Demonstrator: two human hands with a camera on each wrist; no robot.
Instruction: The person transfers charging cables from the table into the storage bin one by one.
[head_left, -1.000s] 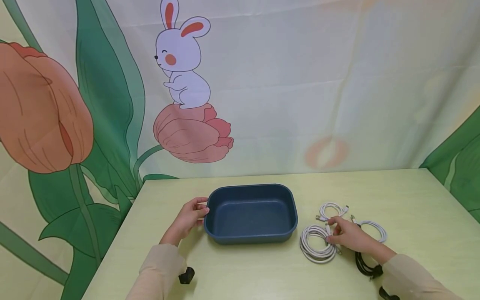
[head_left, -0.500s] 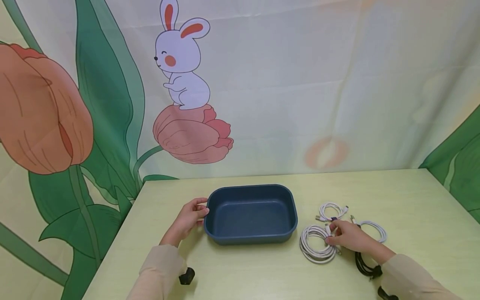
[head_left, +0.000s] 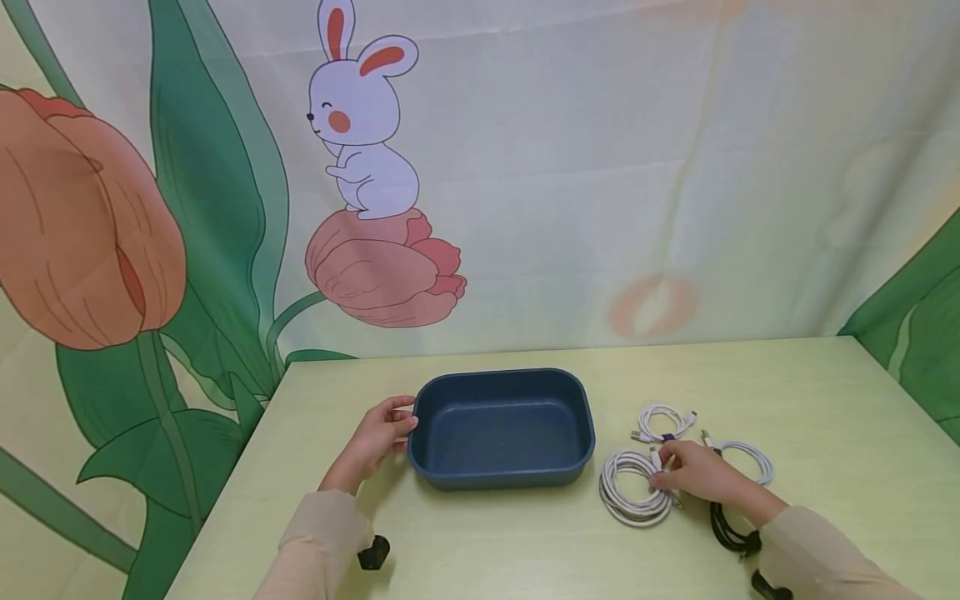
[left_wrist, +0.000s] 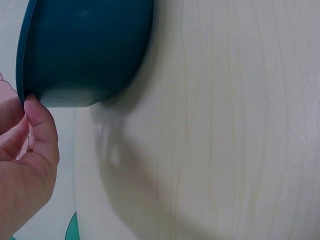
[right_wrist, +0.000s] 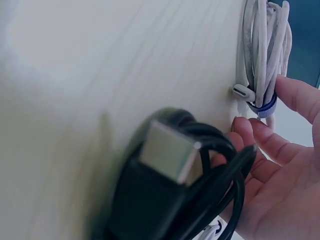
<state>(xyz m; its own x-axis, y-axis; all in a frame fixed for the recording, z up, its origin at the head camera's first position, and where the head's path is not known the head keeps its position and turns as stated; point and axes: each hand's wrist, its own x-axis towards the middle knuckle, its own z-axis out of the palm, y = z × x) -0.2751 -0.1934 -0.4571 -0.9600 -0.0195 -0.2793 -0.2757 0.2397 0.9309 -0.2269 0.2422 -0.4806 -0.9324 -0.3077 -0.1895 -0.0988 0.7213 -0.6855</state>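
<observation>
A dark blue rectangular tub [head_left: 501, 480] stands on the table. My left hand [head_left: 372, 439] pinches its left rim, thumb and fingers meeting at the edge in the left wrist view [left_wrist: 32, 160]. To the tub's right lies a large coiled white cable [head_left: 611, 498], bound with a dark blue tie [right_wrist: 265, 106]. The thumb and fingers of my right hand [head_left: 705, 475] grip this coil near its tie. A connector end pokes out beside the tie in the right wrist view. Beneath my right wrist lies a bundled black cable [head_left: 724, 530], its metal plug [right_wrist: 167, 152] blurred up close.
Behind the large coil sits a smaller white cable [head_left: 662, 408] with a dark tie. Another white cable [head_left: 762, 463] rests to the right, partly hidden by my right hand. A printed cloth backdrop [head_left: 540, 183] hangs behind the pale table [head_left: 480, 550].
The fingers of my right hand have come down a little onto the large white coil. My left hand and the tub look unmoved.
</observation>
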